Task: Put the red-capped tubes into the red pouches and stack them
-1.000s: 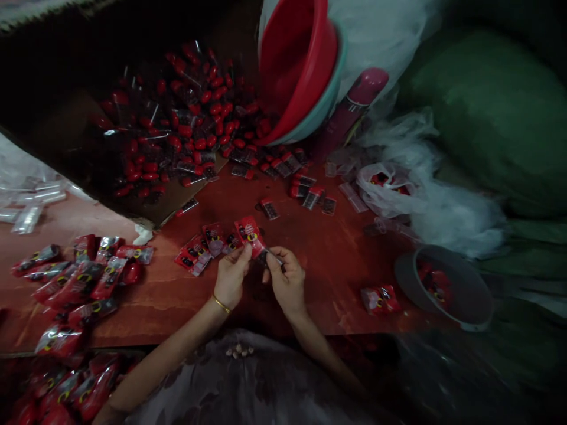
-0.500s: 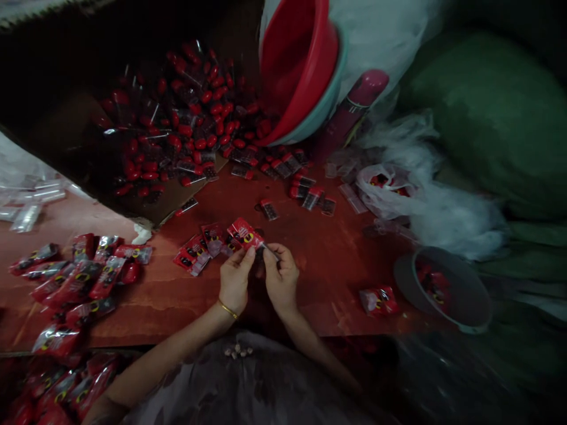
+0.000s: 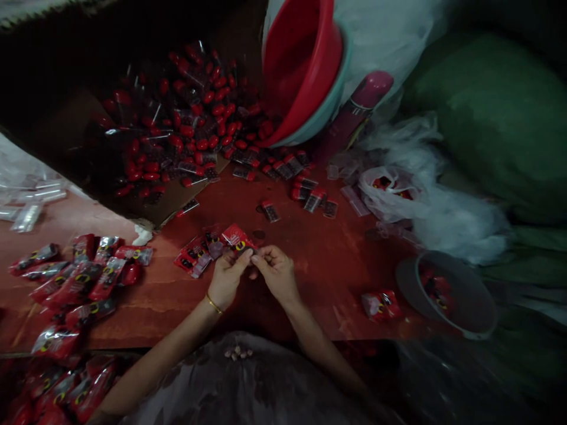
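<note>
A small red printed packet with a yellow-and-black mark is pinched by my left hand, which has a gold bracelet at its wrist. My right hand is closed at the packet's lower right end, fingertips almost meeting those of the left; its grip on that end is partly hidden. Several similar red packets lie flat on the red table just left of my hands. Beyond them rest small clear boxes with red caps and dark contents, one of them a lone box.
A tipped cardboard box spills red-capped boxes. Red and teal basins lean beside a pink-capped can. Filled packets pile up at left. At right are a plastic bag, a grey tub and a single packet.
Both hands have shifted slightly left with the packet. The right fingers have drawn in closer to the left fingertips at the packet's end.
</note>
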Tool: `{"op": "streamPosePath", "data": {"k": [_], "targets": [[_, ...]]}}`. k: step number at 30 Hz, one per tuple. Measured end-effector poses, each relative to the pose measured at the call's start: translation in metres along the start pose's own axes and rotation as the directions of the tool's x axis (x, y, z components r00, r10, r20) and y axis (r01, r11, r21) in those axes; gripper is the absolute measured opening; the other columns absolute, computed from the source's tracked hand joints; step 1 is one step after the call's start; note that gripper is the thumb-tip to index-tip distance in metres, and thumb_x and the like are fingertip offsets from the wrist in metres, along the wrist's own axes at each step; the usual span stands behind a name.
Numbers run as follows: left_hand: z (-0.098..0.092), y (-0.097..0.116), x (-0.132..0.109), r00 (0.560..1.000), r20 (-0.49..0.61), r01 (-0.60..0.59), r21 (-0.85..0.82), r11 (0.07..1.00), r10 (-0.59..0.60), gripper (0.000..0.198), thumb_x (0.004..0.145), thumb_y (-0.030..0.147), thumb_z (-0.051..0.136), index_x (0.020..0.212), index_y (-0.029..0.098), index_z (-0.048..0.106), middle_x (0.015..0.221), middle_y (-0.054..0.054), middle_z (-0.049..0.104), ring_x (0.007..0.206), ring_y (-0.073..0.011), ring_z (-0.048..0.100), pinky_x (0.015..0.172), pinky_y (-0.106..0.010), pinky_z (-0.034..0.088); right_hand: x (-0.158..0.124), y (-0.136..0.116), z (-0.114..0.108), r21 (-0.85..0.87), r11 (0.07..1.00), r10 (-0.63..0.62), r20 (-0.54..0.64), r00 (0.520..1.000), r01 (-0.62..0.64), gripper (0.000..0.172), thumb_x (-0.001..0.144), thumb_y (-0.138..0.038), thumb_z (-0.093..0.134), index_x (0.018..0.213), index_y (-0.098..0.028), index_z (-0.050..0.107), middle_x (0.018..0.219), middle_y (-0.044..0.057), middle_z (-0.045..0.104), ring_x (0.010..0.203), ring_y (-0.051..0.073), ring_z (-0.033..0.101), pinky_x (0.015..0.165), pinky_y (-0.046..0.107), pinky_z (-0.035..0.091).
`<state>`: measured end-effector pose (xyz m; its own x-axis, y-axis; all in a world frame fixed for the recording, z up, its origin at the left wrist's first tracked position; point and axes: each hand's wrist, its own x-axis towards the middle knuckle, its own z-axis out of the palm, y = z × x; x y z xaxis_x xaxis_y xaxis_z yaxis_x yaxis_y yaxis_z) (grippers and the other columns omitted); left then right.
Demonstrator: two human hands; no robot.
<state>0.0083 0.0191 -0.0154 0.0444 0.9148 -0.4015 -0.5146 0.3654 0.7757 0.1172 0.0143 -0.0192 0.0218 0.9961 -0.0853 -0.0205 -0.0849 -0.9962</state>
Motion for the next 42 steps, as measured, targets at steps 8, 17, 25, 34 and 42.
{"op": "streamPosePath", "data": {"k": [8,17,25,34,42], "targets": [[-0.057,0.043,-0.018,0.988,-0.151,0.02,-0.148,0.989,-0.042,0.035,0.061,0.046,0.073,0.074,0.015,0.065,0.08,-0.007,0.071,0.082,-0.0192,0.066,0.084,-0.035,0.048,0.042,-0.002,0.012,-0.521,0.809,-0.258,0.101,0.961,0.272,0.029,0.076,-0.048,0.057,0.075,-0.02,0.061,0.07,0.002,0.065,0.062,0.014,0.056,0.059,0.025,0.044],[-0.103,0.072,-0.01,0.832,-0.395,-0.336,0.201,0.92,0.39,0.049,0.072,0.06,0.053,0.099,0.02,0.064,0.101,-0.009,0.069,0.095,-0.021,0.064,0.087,-0.037,0.048,0.083,0.022,-0.051,-0.928,0.321,-0.273,0.101,0.957,0.189,0.04,0.084,-0.021,0.044,0.122,-0.013,0.051,0.121,0.013,0.058,0.108,0.031,0.049,0.089,0.046,0.04],[-0.039,0.025,0.036,0.859,0.299,-0.319,0.947,-0.022,0.415,0.029,0.073,0.03,0.063,0.1,0.021,0.069,0.132,-0.011,0.051,0.133,-0.0322,0.028,0.108,-0.054,0.013,0.04,0.031,-0.047,-0.911,0.348,-0.358,0.089,0.929,0.221,0.041,0.084,-0.025,0.045,0.121,-0.009,0.052,0.126,0.017,0.052,0.119,0.03,0.043,0.098,0.048,0.036],[-0.02,0.028,0.027,0.932,0.03,-0.307,0.592,0.745,0.36,0.016,0.064,0.033,0.071,0.079,0.027,0.074,0.099,-0.002,0.071,0.113,-0.0255,0.052,0.105,-0.039,0.027,0.006,0.008,-0.003,-0.412,0.883,-0.254,-0.021,0.967,0.223,0.035,0.084,-0.037,0.05,0.113,-0.019,0.056,0.107,0.009,0.064,0.098,0.02,0.058,0.087,0.035,0.046],[0.005,0.026,0.006,0.997,0.011,-0.073,0.152,0.986,0.073,0.027,0.064,0.039,0.071,0.079,0.017,0.069,0.08,-0.003,0.069,0.074,-0.014,0.06,0.073,-0.026,0.045,0.009,-0.001,0.01,-0.141,0.981,-0.15,-0.091,0.985,0.136,0.025,0.084,-0.037,0.049,0.071,-0.018,0.057,0.064,-0.002,0.056,0.06,0.011,0.051,0.059,0.022,0.041]]}}
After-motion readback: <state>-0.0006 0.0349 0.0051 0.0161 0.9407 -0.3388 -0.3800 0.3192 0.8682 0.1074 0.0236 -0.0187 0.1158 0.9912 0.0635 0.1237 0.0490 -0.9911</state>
